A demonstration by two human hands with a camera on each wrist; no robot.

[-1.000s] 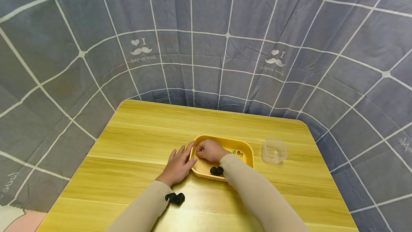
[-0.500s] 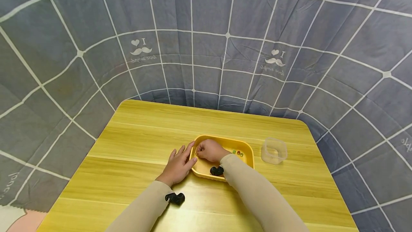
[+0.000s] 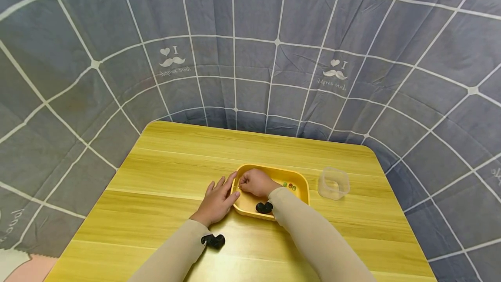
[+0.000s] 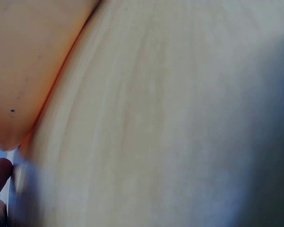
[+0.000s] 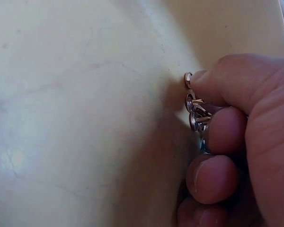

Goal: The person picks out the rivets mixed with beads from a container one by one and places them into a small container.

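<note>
The right hand [image 3: 256, 182] has its grip curled, thumb and fingers pinching a few bits [image 5: 197, 102] inside the tray [image 3: 244, 202], at its left end. They look coppery and glossy, with round rims and stubby posts; what exactly they are I can't tell. The step, I'd say, is fingering these small pieces; the next move seems to want a light, exact pinch. The left hand [image 3: 215, 201], fingers straight, touches the tray's left rim, perhaps steadying it. The tray is smooth, yellow, round-cornered. Three glassy beads [image 3: 290, 185] lie in its right half. Right of the tray, a clear squarish box [image 3: 332, 193] stands on the wood-grained desk [image 3: 176, 164].
</note>
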